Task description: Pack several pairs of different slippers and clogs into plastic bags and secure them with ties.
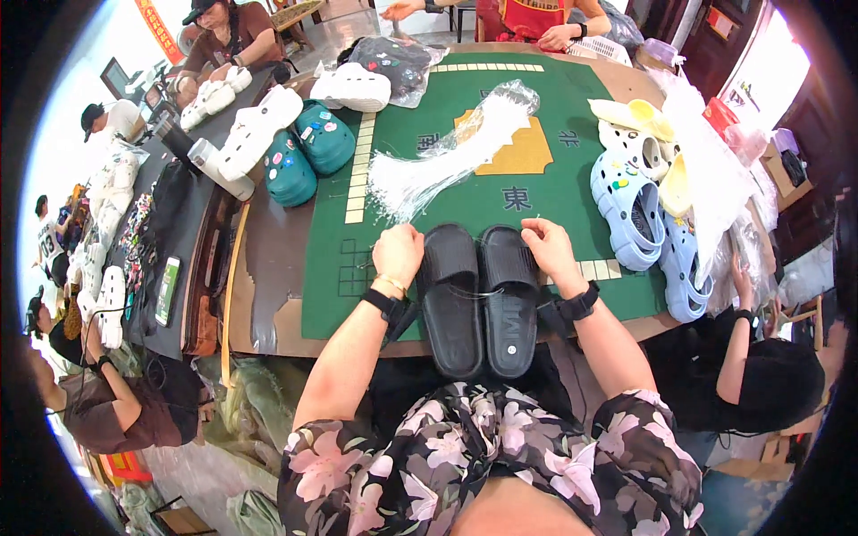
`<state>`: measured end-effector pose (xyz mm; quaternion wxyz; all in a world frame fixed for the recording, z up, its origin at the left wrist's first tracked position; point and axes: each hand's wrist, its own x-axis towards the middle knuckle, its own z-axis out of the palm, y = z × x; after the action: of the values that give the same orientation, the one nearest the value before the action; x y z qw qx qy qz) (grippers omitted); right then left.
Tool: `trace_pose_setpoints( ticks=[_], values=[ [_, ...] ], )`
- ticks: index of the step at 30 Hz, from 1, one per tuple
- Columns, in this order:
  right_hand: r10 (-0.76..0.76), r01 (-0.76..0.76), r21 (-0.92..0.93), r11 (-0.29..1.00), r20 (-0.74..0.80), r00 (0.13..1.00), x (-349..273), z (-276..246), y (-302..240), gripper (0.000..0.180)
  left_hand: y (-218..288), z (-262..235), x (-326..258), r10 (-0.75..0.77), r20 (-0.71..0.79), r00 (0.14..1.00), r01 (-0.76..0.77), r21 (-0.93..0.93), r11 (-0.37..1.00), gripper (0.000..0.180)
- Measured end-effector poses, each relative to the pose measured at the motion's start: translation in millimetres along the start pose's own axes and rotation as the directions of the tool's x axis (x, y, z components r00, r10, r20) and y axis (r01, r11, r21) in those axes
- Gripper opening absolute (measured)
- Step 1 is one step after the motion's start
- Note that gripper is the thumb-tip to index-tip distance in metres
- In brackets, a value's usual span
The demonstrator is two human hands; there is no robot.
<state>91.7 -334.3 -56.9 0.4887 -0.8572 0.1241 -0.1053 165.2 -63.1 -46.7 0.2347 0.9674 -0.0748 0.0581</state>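
A pair of black slide sandals lies side by side in front of me, toes pointing away, across the near edge of the green table mat (331, 304). My left hand (398, 256) is closed at the toe edge of the left slide sandal (450, 304). At the outer toe edge of the right slide sandal (510, 313), my right hand (550, 253) curls its fingers, thumb against the strap. A thin clear strand runs between the two straps. Beyond the toes sits a bundle of thin white plastic ties (456, 156), partly in clear film.
Teal clogs (290, 170) and white clogs (259, 129) stand at the left. Light blue clogs (626, 210) and pale yellow clogs (630, 116) are piled at the right, beside clear plastic bags (724, 214). Co-workers sit around the tables, one close on my right (746, 375).
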Motion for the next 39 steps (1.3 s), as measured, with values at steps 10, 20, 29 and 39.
trace_pose_setpoints(
  ticks=[10, 20, 29, 39],
  values=[
    [-0.235, 0.216, 0.352, 0.911, 0.011, 0.972, -36, 28, -59, 0.017, 47, -19, -43, 0.216, -0.076, 0.974, -0.215, -0.622, 0.753, 0.012],
    [-0.188, 0.162, 0.161, 0.974, 0.165, 0.968, -26, 31, -61, 0.012, 36, 2, -46, 0.320, -0.194, 0.927, -0.373, -0.539, 0.755, 0.013],
    [-0.218, 0.215, 0.039, 0.976, 0.190, 0.957, -24, 42, -61, 0.013, 37, 5, -46, 0.237, -0.175, 0.956, -0.294, -0.600, 0.744, 0.017],
    [-0.229, 0.229, 0.022, 0.973, 0.186, 0.956, -27, 44, -68, 0.013, 36, 6, -48, 0.185, -0.120, 0.975, -0.217, -0.660, 0.719, 0.024]
  ],
)
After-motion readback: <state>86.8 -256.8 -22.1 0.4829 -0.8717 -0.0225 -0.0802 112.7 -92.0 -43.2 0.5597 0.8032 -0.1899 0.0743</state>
